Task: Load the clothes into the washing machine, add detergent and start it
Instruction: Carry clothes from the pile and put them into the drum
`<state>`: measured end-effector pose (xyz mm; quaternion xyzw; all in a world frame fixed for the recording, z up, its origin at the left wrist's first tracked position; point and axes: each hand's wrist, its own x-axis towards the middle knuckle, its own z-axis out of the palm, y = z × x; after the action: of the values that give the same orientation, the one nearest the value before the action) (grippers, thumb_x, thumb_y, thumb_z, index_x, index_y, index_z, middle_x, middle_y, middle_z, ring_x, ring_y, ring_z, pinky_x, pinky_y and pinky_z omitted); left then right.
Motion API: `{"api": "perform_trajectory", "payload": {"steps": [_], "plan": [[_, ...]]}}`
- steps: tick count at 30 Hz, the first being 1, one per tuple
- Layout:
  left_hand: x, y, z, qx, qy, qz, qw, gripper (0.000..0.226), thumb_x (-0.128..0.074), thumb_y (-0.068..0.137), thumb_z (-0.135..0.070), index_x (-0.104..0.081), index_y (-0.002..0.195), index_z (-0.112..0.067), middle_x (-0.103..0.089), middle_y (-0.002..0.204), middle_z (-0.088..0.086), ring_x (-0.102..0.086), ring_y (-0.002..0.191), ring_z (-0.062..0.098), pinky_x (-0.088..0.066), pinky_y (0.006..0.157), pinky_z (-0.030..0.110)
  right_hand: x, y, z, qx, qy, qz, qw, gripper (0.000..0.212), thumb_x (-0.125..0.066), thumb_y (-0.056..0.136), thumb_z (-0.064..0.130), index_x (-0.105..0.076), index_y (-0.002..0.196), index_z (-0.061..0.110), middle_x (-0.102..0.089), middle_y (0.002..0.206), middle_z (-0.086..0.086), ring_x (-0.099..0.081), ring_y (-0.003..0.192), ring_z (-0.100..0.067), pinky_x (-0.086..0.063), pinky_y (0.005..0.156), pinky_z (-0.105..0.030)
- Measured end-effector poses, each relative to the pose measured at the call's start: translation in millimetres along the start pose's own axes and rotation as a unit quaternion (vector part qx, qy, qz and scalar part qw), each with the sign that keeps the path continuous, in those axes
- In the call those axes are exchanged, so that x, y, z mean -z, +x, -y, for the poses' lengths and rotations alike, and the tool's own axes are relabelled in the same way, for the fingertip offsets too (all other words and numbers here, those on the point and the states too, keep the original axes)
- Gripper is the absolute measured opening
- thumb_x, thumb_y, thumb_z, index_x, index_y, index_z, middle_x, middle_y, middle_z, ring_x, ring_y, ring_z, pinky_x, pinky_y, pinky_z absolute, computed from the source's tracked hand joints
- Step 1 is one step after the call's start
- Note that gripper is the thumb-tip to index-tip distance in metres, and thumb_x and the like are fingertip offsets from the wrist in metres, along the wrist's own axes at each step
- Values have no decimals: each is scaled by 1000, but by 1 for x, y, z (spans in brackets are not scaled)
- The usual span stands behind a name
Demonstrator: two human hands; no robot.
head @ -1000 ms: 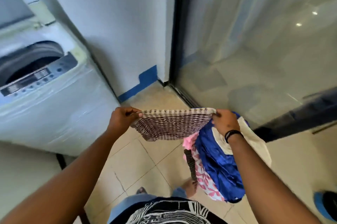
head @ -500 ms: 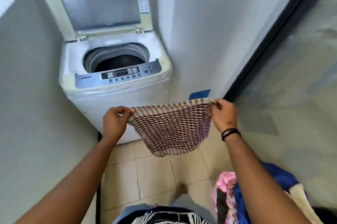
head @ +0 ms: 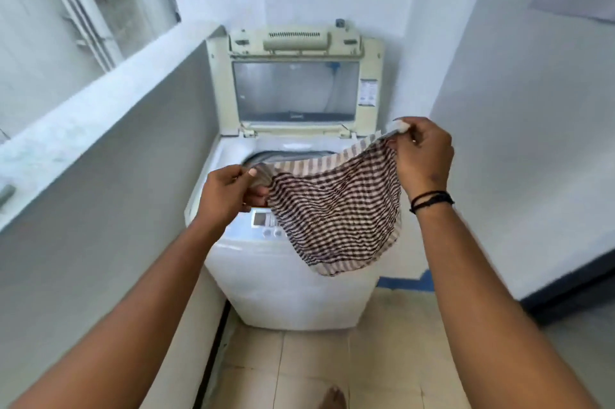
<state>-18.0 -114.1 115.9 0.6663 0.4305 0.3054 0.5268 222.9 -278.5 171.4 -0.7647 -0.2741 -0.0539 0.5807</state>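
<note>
Washing machine first: the white top-loading washing machine (head: 293, 282) with its yellowed plastic casing stands at the centre of the frame, tucked into a corner between a grey half-height wall (head: 109, 195) on the left of the frame and a white wall on the right. Its cream lid with a glass window (head: 295, 89) is tipped up and back against the rear wall, which leaves the round drum opening (head: 286, 157) free to take laundry. Just below that opening, the control panel with its small display and round buttons (head: 264, 223) runs along the front edge, half hidden behind hanging cloth.

Next in size, the brown-and-cream checked cloth with a striped border (head: 336, 208) is stretched in the air in front of the machine, at centre right of the frame, its lower edge sagging over the panel. It looks spread out so it can be dropped in loose rather than bunched, though that is a guess.

Both hands hold it by the top edge. The left hand (head: 229, 195), at centre frame, pinches one corner between thumb and curled fingers. The right hand (head: 422, 155), higher and to the right, with a black band on its wrist (head: 431, 200), pinches the other corner up by the lid's base.

Loading appears barely under way; no detergent is in sight.
</note>
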Motion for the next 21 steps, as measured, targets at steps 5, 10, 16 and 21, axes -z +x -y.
{"api": "perform_trajectory", "payload": {"steps": [5, 10, 16, 21], "plan": [[-3, 42, -51, -29, -116, -21, 993, 26, -52, 103, -15, -64, 109, 7, -75, 87, 12, -73, 70, 20, -55, 61, 28, -46, 70, 27, 43, 44, 17, 998, 19, -58, 90, 14, -74, 95, 21, -68, 87, 12, -65, 89, -5, -50, 85, -19], [10, 83, -85, -109, -146, -82, 980, 14, -56, 100, -16, -69, 101, -10, -76, 93, 11, -74, 83, 23, -56, 62, 30, -82, 111, 43, 91, 85, -14, 992, 21, -54, 93, 17, -74, 98, 17, -69, 91, 13, -62, 89, 0, -45, 81, -8], [24, 131, -75, -147, -186, -131, 963, 12, -61, 98, -14, -69, 106, -9, -74, 103, 16, -72, 91, 25, -58, 69, 35, -130, 134, 30, 92, 91, -13, 992, 19, -56, 93, 16, -74, 101, 15, -74, 96, 7, -68, 90, -6, -51, 81, -14], [24, 173, -22, -100, -183, -107, 972, 12, -63, 96, -13, -73, 93, -20, -74, 94, 4, -68, 89, 19, -57, 70, 35, -166, 121, -13, 39, -4, 47, 998, 22, -56, 94, 9, -72, 107, 15, -69, 94, 8, -62, 86, -6, -38, 67, 1]]}}
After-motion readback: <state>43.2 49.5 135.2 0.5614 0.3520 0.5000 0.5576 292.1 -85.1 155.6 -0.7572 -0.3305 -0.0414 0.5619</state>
